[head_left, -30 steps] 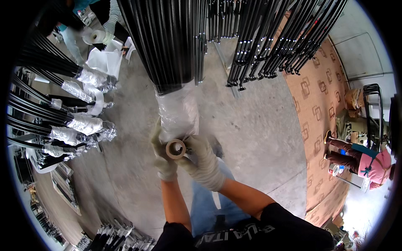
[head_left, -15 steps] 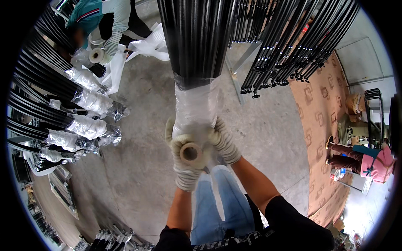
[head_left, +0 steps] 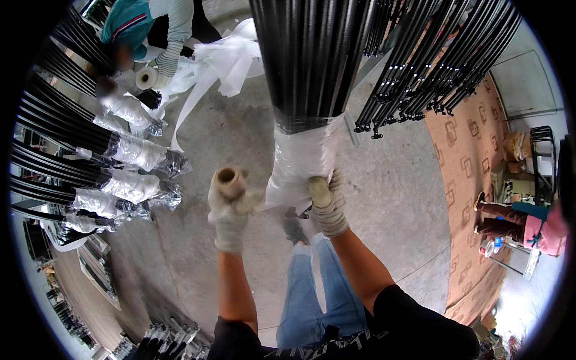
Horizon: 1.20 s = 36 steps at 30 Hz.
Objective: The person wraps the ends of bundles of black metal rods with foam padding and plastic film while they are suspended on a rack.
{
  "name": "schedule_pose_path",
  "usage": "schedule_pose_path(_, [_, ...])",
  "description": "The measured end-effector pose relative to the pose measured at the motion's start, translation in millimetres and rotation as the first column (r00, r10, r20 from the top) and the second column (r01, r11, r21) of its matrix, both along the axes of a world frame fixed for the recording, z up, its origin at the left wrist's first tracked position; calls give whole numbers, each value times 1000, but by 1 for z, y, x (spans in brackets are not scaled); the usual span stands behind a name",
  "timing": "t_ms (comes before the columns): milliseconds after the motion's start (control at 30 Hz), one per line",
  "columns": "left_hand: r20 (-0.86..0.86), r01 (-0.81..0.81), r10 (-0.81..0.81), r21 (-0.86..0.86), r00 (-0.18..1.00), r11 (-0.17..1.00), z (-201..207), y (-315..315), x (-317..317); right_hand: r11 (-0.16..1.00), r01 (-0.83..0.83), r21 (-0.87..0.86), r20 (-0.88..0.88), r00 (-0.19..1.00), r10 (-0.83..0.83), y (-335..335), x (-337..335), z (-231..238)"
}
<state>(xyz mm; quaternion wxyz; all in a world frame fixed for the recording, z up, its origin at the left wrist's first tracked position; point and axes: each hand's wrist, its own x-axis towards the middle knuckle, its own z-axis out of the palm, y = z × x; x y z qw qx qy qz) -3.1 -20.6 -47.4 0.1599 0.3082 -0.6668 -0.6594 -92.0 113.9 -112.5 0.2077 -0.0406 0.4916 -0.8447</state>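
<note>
A thick bundle of black metal tubes (head_left: 315,60) comes in from the top, its near end wrapped in whitish stretch film (head_left: 303,150). My left hand (head_left: 231,210), in a pale knit glove and a little blurred, grips a roll of stretch film (head_left: 228,177) left of the bundle. A strip of film seems to run from the roll to the wrapped end. My right hand (head_left: 326,204), gloved too, is closed around the lower right corner of the wrapped end, thumb on top.
At upper left a co-worker (head_left: 147,36) holds another film roll (head_left: 146,78), near loose white strips (head_left: 225,60). Several film-wrapped tube bundles (head_left: 135,150) line the left side. More black tubes (head_left: 414,72) hang at upper right. Another person (head_left: 531,225) stands far right, beside patterned brown floor covering (head_left: 465,180).
My left hand has moved left with the film roll, away from the bundle. My right hand stays at the bundle's right side. The bundle appears shifted right in the view.
</note>
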Motion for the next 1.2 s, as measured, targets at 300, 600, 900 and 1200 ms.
schedule_pose_path(300, [193, 522, -582, -710, 790, 473, -92, 5, -89, 912, -186, -365, 305, 902, 306, 31, -17, 44])
schedule_pose_path(600, [147, 558, -573, -513, 806, 653, -110, 10, -91, 948, 76, -308, 376, 925, 48, 9, -30, 26])
schedule_pose_path(900, [-263, 158, -151, 5, 953, 987, -104, 68, 10, 969, 243, -39, 31, 970, -242, 15, -27, 23])
schedule_pose_path(1200, [-22, -53, 53, 21, 998, 998, -87, 81, -14, 955, -193, 224, -305, 917, 257, 77, -62, 32])
